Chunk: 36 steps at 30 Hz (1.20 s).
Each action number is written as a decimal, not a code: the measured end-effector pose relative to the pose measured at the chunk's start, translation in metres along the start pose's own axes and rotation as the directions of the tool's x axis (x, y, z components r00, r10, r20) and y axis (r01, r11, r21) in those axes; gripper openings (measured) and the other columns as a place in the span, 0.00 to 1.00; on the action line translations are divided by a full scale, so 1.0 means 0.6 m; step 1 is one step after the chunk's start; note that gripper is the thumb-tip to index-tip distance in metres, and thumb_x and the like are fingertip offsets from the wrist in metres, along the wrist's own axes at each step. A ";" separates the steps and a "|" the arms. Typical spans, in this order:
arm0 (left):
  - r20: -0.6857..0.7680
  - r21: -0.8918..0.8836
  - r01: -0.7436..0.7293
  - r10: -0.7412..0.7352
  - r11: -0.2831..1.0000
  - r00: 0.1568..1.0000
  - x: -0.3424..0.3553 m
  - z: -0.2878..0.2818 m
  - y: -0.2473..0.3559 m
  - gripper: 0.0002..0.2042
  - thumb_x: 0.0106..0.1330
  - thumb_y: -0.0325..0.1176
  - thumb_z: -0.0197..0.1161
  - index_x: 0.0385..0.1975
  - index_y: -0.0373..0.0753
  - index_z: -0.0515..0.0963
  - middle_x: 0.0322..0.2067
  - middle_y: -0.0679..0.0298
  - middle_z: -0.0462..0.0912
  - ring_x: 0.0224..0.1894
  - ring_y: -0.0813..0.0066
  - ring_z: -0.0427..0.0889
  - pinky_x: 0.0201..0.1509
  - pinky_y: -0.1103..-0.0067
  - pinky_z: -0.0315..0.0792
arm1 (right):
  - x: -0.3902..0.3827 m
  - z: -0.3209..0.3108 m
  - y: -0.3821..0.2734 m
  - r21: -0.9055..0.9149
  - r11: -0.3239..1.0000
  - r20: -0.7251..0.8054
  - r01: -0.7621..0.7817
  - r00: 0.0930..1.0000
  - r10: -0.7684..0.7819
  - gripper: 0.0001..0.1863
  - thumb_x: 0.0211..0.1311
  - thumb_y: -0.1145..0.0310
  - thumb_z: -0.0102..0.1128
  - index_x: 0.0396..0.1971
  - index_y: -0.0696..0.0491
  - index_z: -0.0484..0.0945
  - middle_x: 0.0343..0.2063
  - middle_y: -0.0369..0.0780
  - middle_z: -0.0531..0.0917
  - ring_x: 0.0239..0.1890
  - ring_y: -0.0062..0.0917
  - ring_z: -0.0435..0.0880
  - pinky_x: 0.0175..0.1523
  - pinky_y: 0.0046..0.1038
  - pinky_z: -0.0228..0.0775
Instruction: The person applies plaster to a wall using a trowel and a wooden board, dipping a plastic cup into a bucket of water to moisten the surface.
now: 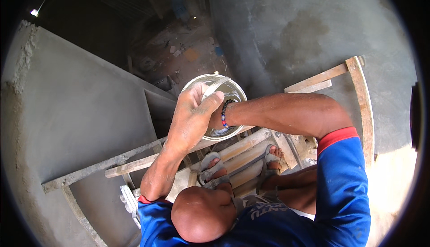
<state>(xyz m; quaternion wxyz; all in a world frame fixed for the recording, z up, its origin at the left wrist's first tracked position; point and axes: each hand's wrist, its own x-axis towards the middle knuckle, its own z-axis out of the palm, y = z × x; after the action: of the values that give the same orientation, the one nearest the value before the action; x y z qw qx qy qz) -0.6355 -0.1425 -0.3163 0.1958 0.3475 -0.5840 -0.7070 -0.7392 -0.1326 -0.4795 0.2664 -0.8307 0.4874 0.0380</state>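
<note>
Clamping a pale strip (216, 88) between thumb and fingers of the left hand (191, 112), over the bucket (237, 86) at the centre of the frame. Holding the right hand (216, 118) inside the bucket, bracelet (223, 114) at the wrist; cannot tell its grip, largely hidden below the left hand. Standing in sandals (271, 158) on planks (246, 155) at lower middle. Grey wall (89, 99) at left, wooden bar (130, 167) at lower left.

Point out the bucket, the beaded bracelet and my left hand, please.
Bucket (244, 95), head view: on the right side of its rim.
Beaded bracelet (224, 114), head view: on beads near its middle.
Left hand (191, 112), head view: on the back of the hand.
</note>
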 end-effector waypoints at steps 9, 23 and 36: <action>0.187 0.058 0.147 -0.155 0.987 0.970 0.018 0.103 0.082 0.09 0.65 0.31 0.56 0.33 0.31 0.73 0.28 0.68 0.75 0.32 0.85 0.71 0.36 0.83 0.68 | -0.158 -0.060 0.030 0.198 0.978 -0.158 -0.060 0.983 0.092 0.14 0.58 0.66 0.50 0.37 0.57 0.81 0.40 0.48 0.83 0.45 0.39 0.82 0.48 0.37 0.72; 0.336 0.049 0.186 -0.192 0.981 0.922 -0.041 0.273 0.363 0.10 0.64 0.36 0.61 0.29 0.37 0.70 0.18 0.76 0.63 0.19 0.90 0.58 0.22 0.85 0.53 | -0.440 -0.280 -0.011 0.465 0.861 -0.127 -0.206 0.947 0.295 0.18 0.60 0.63 0.51 0.46 0.57 0.75 0.45 0.49 0.81 0.50 0.41 0.78 0.52 0.38 0.72; 0.408 0.272 0.043 -0.156 0.961 0.900 -0.114 0.346 0.611 0.12 0.65 0.35 0.59 0.33 0.31 0.72 0.26 0.65 0.72 0.31 0.80 0.70 0.35 0.78 0.65 | -0.625 -0.459 -0.144 0.383 0.923 -0.466 -0.032 0.856 0.223 0.14 0.53 0.69 0.56 0.39 0.58 0.76 0.35 0.51 0.82 0.43 0.45 0.79 0.50 0.41 0.73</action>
<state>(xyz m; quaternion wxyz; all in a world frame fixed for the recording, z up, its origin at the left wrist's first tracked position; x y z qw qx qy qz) -0.7857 -0.0414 0.0701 -0.0194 0.2367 -0.6802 -0.6934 -0.9174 0.0643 -0.0880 0.2755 -0.7134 0.5932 -0.2515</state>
